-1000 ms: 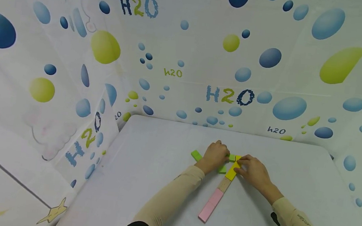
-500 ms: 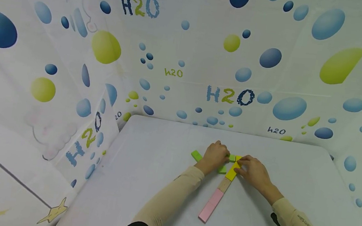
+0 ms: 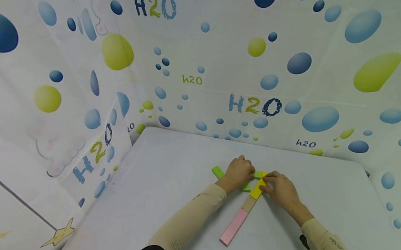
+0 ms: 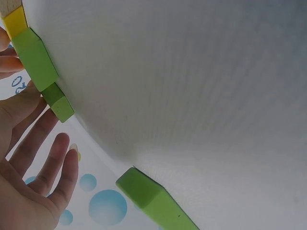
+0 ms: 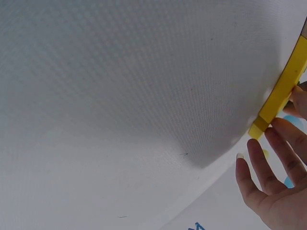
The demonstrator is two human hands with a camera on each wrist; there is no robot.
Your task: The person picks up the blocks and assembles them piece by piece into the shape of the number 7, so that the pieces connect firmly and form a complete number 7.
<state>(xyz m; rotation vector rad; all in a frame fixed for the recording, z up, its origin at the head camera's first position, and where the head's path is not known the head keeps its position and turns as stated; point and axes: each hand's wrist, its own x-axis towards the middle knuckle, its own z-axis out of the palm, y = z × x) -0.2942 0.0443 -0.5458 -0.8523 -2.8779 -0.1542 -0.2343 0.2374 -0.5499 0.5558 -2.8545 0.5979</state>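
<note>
My left hand (image 3: 238, 173) reaches over the green blocks. Its thumb and forefinger pinch a short green block (image 4: 58, 103), and its other fingers extend past it. End to end with that one lies a second green block (image 4: 37, 60), which meets a yellow end piece (image 4: 16, 21). My right hand (image 3: 282, 190) pinches the long yellow block (image 5: 285, 79) near its far end, where the small yellow block (image 5: 259, 127) continues the line. Below the yellow, a bare wood block (image 3: 248, 204) and a pink strip (image 3: 233, 227) carry on toward me.
Another green block (image 3: 218, 171) lies slantwise left of my left hand, and a green end (image 3: 246, 188) shows under its wrist. The white table (image 3: 313, 175) reaches back to a wall sheet (image 3: 208, 60) printed with bubbles.
</note>
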